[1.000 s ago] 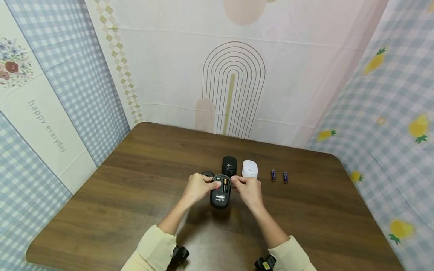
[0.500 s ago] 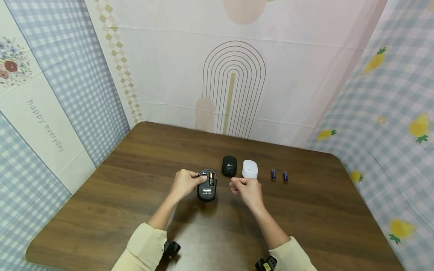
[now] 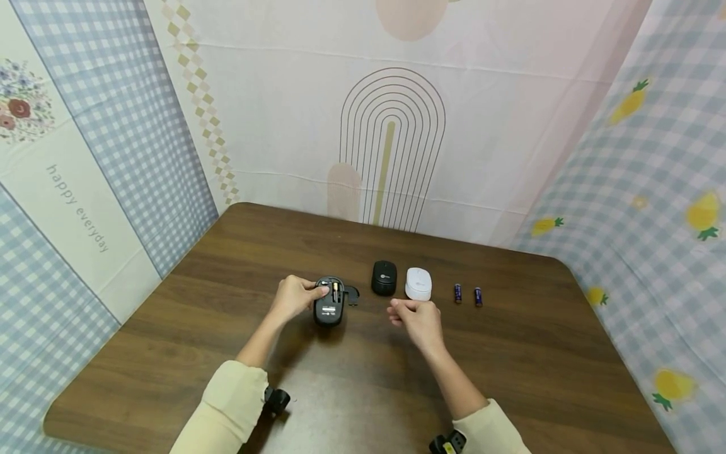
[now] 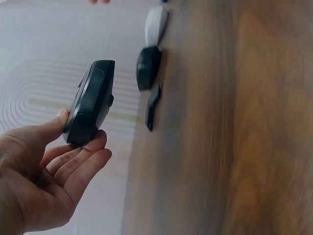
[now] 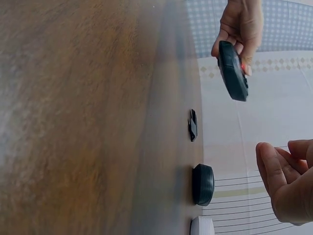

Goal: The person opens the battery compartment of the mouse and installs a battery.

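The left hand (image 3: 292, 299) grasps a black mouse (image 3: 328, 312), thumb on the underside and fingers behind the body. The mouse is raised off the tabletop (image 3: 198, 353), its underside turned toward the person and a label visible on its lower part. Its battery compartment is uncovered; one battery (image 3: 336, 292) with a copper-coloured end is seen inside, just right of the left thumb. The right wrist view records a spot of red beside that thumb.

The right hand (image 3: 420, 323) is released: its fingers are loosely bent, thumb near the forefinger, with no object visible in them. It is suspended above the tabletop, well apart from the left hand.

Between the two hands and slightly beyond them, nearer the left, a thin black cover (image 3: 353, 296) lies on the tabletop. A second black mouse (image 3: 384, 278) rests top side up ahead of the right fingertips and to their left. A white mouse (image 3: 418, 282) rests beside it, directly beyond the right hand. Two dark blue batteries (image 3: 457, 294) lie to the right of the right hand, side by side and apart. Behind both hands, each wrist carries a small black camera (image 3: 276, 400) near a cream sleeve (image 3: 235, 391).
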The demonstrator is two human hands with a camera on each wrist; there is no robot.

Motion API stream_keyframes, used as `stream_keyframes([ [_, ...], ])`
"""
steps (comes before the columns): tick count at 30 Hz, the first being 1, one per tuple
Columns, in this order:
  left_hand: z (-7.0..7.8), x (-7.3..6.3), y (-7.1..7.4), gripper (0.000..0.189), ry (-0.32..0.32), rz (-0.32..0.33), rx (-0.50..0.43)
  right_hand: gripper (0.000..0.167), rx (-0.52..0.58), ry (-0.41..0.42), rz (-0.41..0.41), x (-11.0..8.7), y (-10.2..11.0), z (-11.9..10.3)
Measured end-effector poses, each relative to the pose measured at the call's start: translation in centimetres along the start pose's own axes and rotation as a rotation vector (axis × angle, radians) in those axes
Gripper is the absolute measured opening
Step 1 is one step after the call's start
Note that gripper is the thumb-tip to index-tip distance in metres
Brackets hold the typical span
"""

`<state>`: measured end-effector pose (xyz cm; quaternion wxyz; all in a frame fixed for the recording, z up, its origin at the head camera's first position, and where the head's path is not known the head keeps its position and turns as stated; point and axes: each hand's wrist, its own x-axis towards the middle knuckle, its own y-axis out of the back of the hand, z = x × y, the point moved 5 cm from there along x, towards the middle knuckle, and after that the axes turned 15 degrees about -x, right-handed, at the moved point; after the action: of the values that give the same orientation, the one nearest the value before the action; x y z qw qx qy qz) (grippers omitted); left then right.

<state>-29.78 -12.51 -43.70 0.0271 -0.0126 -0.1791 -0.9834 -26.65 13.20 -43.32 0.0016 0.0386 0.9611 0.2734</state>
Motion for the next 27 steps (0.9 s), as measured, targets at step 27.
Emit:
stream_keyframes([
  [27, -2.1, 4.2, 2.1, 0.038, 0.062, 0.002, 0.263, 0.021, -0.055, -0.024, 0.011, -0.4, 0.5, 0.7],
])
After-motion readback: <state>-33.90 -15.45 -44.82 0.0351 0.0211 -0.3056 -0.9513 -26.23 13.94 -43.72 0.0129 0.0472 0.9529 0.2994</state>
